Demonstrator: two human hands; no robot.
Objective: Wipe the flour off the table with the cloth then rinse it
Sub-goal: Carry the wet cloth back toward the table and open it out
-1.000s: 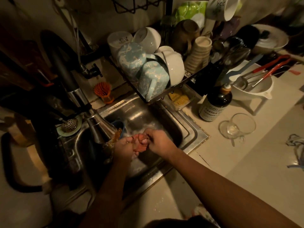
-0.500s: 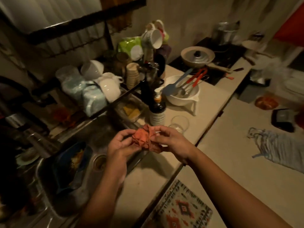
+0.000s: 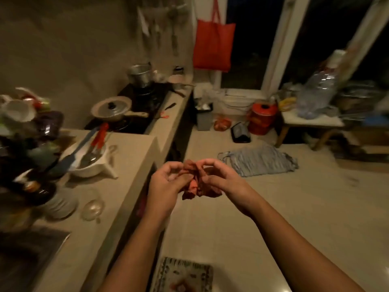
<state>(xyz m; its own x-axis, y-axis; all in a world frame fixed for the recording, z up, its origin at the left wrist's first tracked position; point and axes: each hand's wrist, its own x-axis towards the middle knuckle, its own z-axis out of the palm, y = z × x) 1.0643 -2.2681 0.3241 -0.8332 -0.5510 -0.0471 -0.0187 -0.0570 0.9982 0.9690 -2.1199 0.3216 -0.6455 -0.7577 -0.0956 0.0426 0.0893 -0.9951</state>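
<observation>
The worktop [image 3: 130,161] lay toward nine o'clock. Just off its three o'clock edge, the left hand [image 3: 166,186] and right hand [image 3: 225,183] each had a curled grip pinching the crumpled red cloth [image 3: 193,186], bunched between them in mid-air.

No text, label, brand or number is legible; the view is dim and smeared. Red tote bag [image 3: 213,45] hanging by the window: face plain. Plastic bottle [image 3: 317,89] on the side table [image 3: 294,120]: too blurred to read.
</observation>
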